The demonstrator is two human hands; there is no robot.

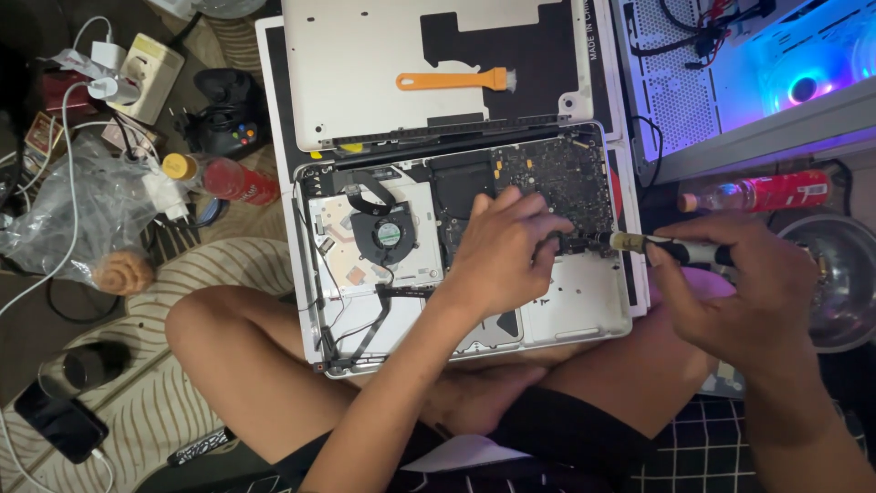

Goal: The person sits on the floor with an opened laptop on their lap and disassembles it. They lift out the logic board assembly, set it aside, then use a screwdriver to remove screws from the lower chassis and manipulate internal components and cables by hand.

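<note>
An opened silver laptop lies on my crossed legs, its dark circuit board and round black fan exposed. My left hand rests fingers-down on the board's lower edge, steadying it. My right hand grips a screwdriver with a black handle and yellowish collar, held level, its tip pointing left at the board's right side close to my left fingertips. The removed bottom cover lies behind the laptop with an orange-handled brush on it.
Left on the floor: a red bottle, black game controller, clear plastic bag, chargers with white cables, a phone. Right: another red bottle, a metal bowl, a lit computer case.
</note>
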